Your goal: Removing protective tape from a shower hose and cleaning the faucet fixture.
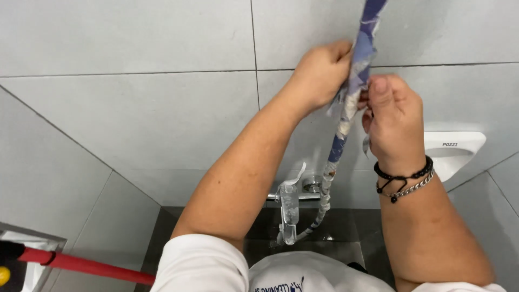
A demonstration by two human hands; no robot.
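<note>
Keep your left hand (319, 73) clamped on the tape-wrapped blue hose (354, 81) high against the grey tiled wall (135, 108) while your right hand (392, 116) pinches its frayed wrapping (peel slowly, close to the hose).

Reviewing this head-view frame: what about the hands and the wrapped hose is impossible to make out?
- Wrapped hose: its top is cut off by the upper frame edge.
- Left hand: fingertips hidden behind the hose wrapping.
- Right hand: its grip is hidden by its own back.
- Red handle: its near end is hidden behind the white sleeve.

Blue-white wrapped hose (346, 116); red pole (81, 264).
</note>
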